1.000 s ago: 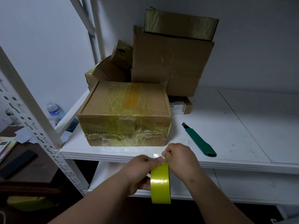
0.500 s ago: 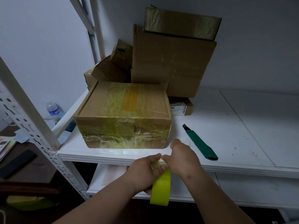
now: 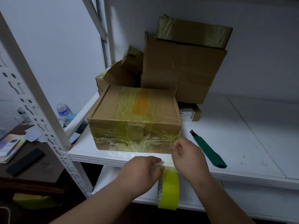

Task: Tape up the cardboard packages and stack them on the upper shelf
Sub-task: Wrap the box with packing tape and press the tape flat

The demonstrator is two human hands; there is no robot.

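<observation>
A cardboard box (image 3: pixel 129 110) wrapped in yellowish clear tape sits near the front edge of the white shelf (image 3: pixel 242 143). Below that edge my left hand (image 3: pixel 142 172) grips a roll of yellow-green tape (image 3: pixel 169 189) held on edge. My right hand (image 3: pixel 189 156) is raised beside the box's lower right corner, its fingers pinching the pulled-out tape end. Behind the box stands a stack of taped cardboard packages (image 3: pixel 182 70).
A green utility knife (image 3: pixel 208 151) lies on the shelf right of my right hand. A small labelled box (image 3: pixel 189 113) sits under the stack. A perforated white upright (image 3: pixel 37 110) rises at the left; beyond it a dark table (image 3: pixel 32 159) holds papers and a water bottle (image 3: pixel 62 110).
My right hand has lifted away from the roll toward the box's lower right corner, drawing tape out. My left hand stays on the roll, which sits slightly lower.
</observation>
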